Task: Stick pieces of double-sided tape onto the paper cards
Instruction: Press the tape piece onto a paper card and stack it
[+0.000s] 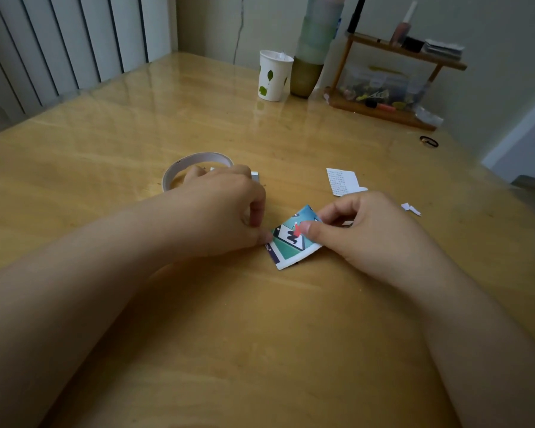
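On the glossy wooden table (198,304), both hands work a small teal-printed paper card (291,239) lying near its middle: the right hand (362,233) pinches the card's far edge between thumb and curled fingers, the left hand (226,211), fingers curled, touches its left corner. Behind the left hand lies a white ring-shaped tape roll (195,162); a small printed white paper slip (342,180) lies beyond the right.

Tape roll (195,168) partly behind hand.

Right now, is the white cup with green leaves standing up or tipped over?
Standing up. The cup rests on its base on the table, open rim facing upward.
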